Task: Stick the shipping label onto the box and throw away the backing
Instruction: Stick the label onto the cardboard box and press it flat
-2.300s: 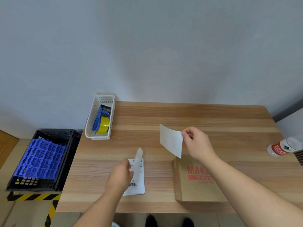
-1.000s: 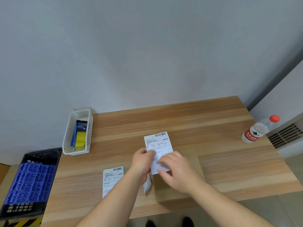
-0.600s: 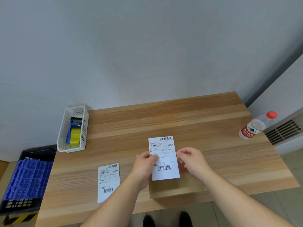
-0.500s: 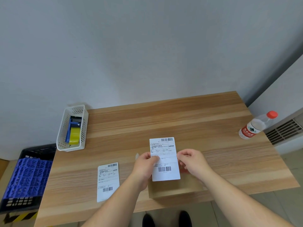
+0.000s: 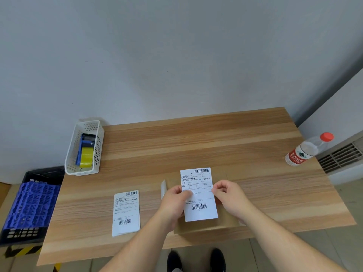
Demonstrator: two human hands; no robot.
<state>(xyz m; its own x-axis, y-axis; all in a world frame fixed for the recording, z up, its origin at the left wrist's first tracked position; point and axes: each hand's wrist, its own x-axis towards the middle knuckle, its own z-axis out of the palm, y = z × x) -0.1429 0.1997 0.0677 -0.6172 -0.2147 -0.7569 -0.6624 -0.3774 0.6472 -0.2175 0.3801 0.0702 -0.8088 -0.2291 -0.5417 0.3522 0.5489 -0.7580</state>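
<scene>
A white shipping label (image 5: 198, 195) with two barcodes lies face up over the brown cardboard box (image 5: 206, 225) near the table's front edge. My left hand (image 5: 173, 201) pinches the label's left edge with thumb on top. A narrow white strip of backing (image 5: 163, 188) sticks up behind that hand, also held in it. My right hand (image 5: 228, 195) pinches the label's right edge. Most of the box is hidden under the label and my hands.
A second label sheet (image 5: 126, 212) lies flat to the left. A white basket (image 5: 84, 148) with a blue-and-yellow tape dispenser stands at the back left. A water bottle (image 5: 308, 150) stands at the right edge. A black crate (image 5: 29, 205) with blue inserts sits on the floor, left.
The peeled label came from my right hand alone to both hands, turned face up over the box. In the last half second it has hardly moved.
</scene>
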